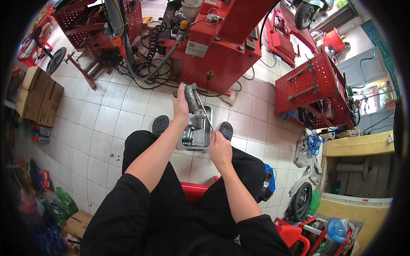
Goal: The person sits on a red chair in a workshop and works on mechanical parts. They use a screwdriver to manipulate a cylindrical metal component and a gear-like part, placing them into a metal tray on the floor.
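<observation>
Near 5 o'clock, steer slim metal rod (pixel 204 109) gently with right hand (pixel 220 151), closed round its near end; over metal tray's (pixel 198 147) far end, brace grey metal cylinder (pixel 193 101) near 12 o'clock with left hand (pixel 181 106), wrapped round it.

A large red steel machine (pixel 222 64) stood on the white tiled floor (pixel 102 141), with a black coiled hose (pixel 153 40) to its left above a tangle of black cables (pixel 162 68). Farther left sat a brown cardboard box (pixel 36 100); a green plastic bag (pixel 64 202) and a smaller carton (pixel 78 222) lay toward the lower left. On the right stood a red perforated cart (pixel 294 85), a blue coiled hose (pixel 315 145) near its base. Below, a black tyre (pixel 296 202) stood beside another green bag (pixel 315 201). A scooter wheel (pixel 304 16) showed at upper right.
</observation>
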The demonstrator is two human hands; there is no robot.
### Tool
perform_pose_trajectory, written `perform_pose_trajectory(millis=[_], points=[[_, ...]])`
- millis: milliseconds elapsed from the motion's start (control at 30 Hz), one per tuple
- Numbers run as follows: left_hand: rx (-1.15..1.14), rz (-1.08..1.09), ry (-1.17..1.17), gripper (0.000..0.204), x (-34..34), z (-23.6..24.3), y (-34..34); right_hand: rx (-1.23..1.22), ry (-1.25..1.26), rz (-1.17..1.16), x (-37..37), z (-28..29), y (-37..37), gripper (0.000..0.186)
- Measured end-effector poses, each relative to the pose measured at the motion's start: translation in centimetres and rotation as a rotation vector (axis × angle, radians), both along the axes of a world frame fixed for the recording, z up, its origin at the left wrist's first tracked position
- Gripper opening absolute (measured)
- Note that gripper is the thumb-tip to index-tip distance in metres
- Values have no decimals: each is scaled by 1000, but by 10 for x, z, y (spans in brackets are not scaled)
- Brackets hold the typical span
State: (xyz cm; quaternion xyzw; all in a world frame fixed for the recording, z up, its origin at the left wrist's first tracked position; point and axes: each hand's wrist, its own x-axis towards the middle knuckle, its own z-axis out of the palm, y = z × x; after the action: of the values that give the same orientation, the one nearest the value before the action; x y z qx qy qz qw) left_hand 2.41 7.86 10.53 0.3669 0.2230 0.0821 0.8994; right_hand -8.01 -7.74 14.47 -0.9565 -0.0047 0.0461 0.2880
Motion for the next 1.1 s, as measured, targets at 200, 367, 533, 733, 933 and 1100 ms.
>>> perform_pose_trajectory(millis=[200, 367, 533, 733, 933, 1100], points=[[-97, 46, 17, 33, 5, -17, 3, 94, -10, -28, 2, -5, 4, 34], [-124, -6, 56, 41, 7, -14, 8, 661, 205, -21, 7, -32, -6, 34], [-104, -42, 54, 43, 7, -8, 10, 883, 386, -109, 4, -33, -3, 32], [-103, -17, 29, 42, 8, -15, 14, 338, 32, -45, -4, -10, 13, 28], [-118, -17, -11, 32, -2, 8, 5, 254, -70, -86, 1, -12, 7, 22], [-77, -27, 13, 40, 9, -9, 9, 438, 123, -91, 5, -35, 6, 23]])
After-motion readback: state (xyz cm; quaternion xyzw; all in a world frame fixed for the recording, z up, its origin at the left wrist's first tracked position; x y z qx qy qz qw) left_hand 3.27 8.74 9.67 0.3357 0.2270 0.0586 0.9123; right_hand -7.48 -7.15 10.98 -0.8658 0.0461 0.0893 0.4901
